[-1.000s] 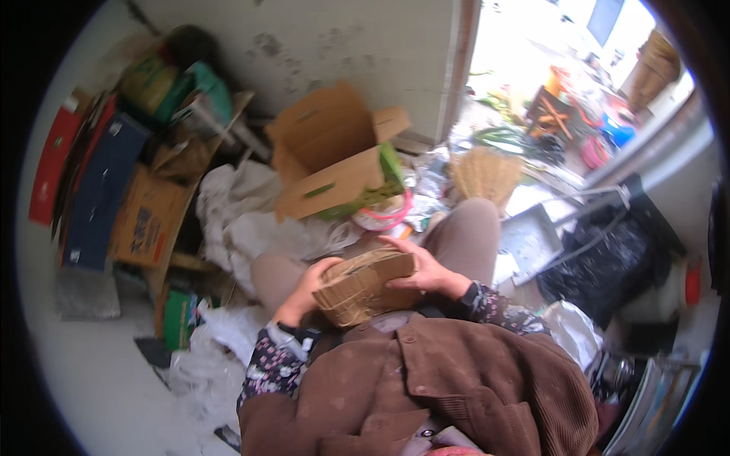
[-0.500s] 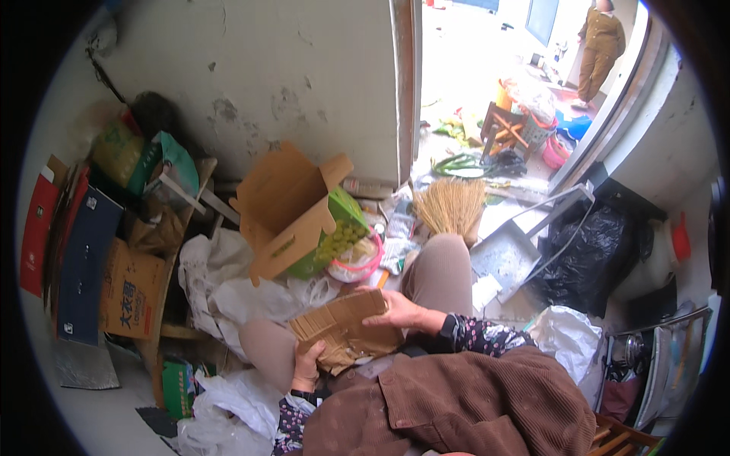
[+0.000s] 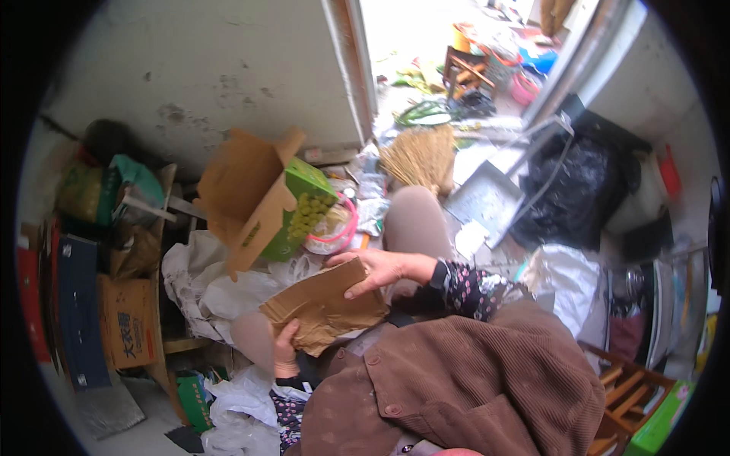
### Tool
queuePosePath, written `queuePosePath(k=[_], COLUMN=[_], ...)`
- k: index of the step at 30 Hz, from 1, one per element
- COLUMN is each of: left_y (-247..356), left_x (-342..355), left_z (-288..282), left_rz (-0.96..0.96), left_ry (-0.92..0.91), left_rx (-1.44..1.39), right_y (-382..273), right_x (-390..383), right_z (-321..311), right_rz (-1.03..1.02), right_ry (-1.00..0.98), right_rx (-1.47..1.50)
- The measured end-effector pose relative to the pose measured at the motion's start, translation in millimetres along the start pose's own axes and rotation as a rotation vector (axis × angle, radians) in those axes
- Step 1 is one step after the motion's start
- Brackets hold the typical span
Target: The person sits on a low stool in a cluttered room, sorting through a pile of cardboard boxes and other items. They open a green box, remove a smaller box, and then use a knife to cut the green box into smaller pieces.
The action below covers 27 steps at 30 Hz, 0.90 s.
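Note:
A flattened, creased piece of brown cardboard lies tilted over my lap between my knees. My left hand grips its lower left end, thumb up along the edge. My right hand is closed on its upper right part, thumb on the face and fingers over the far edge. Just beyond it stand an open carton with a green, grape-printed side and a pink-rimmed container, with white crumpled plastic to their left.
Stacked flattened boxes and a wooden shelf line the left. A straw broom, metal dustpan, black bag and white sack lie ahead and right. A doorway shows clutter and part of a person. A wooden slatted seat is at lower right.
The cardboard looks flatter and more spread out, its face turned toward me. Both hands still hold it. The view has shifted, so less of the person in the doorway shows.

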<state>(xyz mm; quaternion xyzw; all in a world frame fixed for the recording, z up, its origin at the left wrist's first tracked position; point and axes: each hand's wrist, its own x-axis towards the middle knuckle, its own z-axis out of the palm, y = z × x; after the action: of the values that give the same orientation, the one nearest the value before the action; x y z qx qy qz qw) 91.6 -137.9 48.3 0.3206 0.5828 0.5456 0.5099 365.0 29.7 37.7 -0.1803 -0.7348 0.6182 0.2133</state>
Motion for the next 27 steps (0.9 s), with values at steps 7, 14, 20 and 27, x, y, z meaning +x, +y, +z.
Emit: queuePosePath(k=[7, 14, 20, 27], left_y=[84.4, 54.5, -10.6, -4.0], left_x=[43.7, 71.3, 67.1, 92.1], left_z=[45.4, 28.8, 14.4, 11.4], left_rz=[0.336, -0.018, -0.182, 0.029], left_ry=[-0.260, -0.107, -0.022, 0.078], left_rx=[0.022, 0.006, 0.100, 0.256], right_y=[-78.8, -65.5, 127.8, 277.1], right_x=[-39.6, -181.7, -255.5, -295.6], right_z=[-68.3, -146.0, -139.2, -99.2], right_rz=[-0.258, 0.022, 0.495, 0.920], right_ry=[0.377, 1.043, 1.466, 1.573], right_rx=[-0.179, -0.055, 0.076, 0.213])
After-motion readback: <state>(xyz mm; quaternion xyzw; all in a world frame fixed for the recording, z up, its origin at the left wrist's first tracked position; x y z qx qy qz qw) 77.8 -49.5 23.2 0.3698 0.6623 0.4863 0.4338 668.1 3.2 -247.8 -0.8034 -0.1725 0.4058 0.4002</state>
